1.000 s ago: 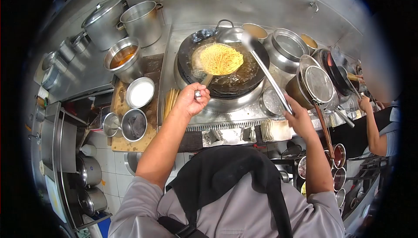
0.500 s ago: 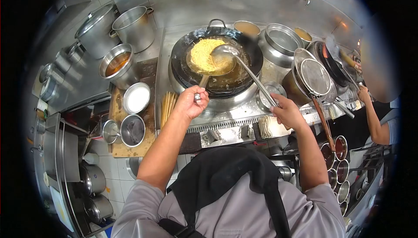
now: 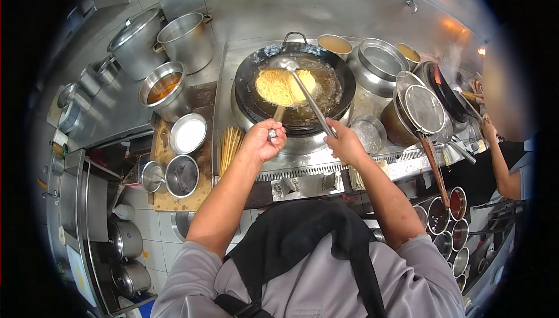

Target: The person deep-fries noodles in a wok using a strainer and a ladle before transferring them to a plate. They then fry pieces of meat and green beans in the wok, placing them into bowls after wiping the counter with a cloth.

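Yellow noodles [image 3: 285,89] sit in a mound in the large black wok [image 3: 246,94], with bubbling liquid [image 3: 331,88] around them. My left hand [image 3: 265,140] is closed in a fist around the handle of a strainer [image 3: 279,112]; its head is mostly hidden beneath the noodles. In my right hand [image 3: 345,141] is a long metal ladle [image 3: 310,98], gripped near the end of its handle. The ladle's bowl lies at the far side of the noodles, and its shaft crosses over them.
Left of the wok stand a pot of reddish liquid [image 3: 163,88], a white-filled bowl [image 3: 189,134] and a bundle of wooden sticks [image 3: 231,146]. Mesh strainers [image 3: 424,109] rest on a pot at right. Beyond them, a co-worker's arm [image 3: 498,158] reaches towards another wok [image 3: 445,97].
My right hand and the ladle have moved left, and the ladle's bowl has gone from the noodles' right side to their far edge. The noodle mound looks wider and flatter.
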A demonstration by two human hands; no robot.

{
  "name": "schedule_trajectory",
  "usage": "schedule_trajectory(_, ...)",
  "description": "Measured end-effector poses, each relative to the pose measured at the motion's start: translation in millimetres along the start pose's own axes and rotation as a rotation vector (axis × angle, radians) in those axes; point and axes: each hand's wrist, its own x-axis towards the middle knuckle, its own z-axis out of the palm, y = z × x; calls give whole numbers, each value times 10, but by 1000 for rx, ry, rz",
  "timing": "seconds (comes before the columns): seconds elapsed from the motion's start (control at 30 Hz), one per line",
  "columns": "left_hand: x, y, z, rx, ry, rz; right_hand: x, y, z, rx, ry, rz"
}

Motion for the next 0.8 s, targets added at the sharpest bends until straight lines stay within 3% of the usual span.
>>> schedule_trajectory(0.03, -4, 15, -20, -1, -17, -2, -79, 16, -61, -170, -28, -16)
schedule_trajectory(0.07, -11, 44, -43, -3, -15, 1, -36, 308, -127, -412, 76, -349)
schedule_trajectory(0.17, -73, 87, -37, -64, -25, -46, -228, 320, -465, -616, 85, -458)
schedule_trajectory(0.3, -261, -8, 125, -82, -25, -23, -512, 293, -499, -636, 194, -505)
schedule_trajectory(0.37, -341, -53, 180, -83, -44, -35, -653, 237, -434, -143, 150, -62)
schedule_trajectory(0.4, -434, -87, 280, -109, -22, -55, -721, 200, -390, 136, 132, -80)
schedule_trajectory(0.43, -475, -118, 336, -135, 3, -79, -752, 165, -413, 135, 139, -80)
schedule_trajectory(0.5, -482, -132, 323, -149, -9, -101, -837, 120, -449, 431, 70, 28)
schedule_trajectory(0.8, -640, -278, 350, -90, -74, -55, -949, -127, -491, 432, 72, -46)
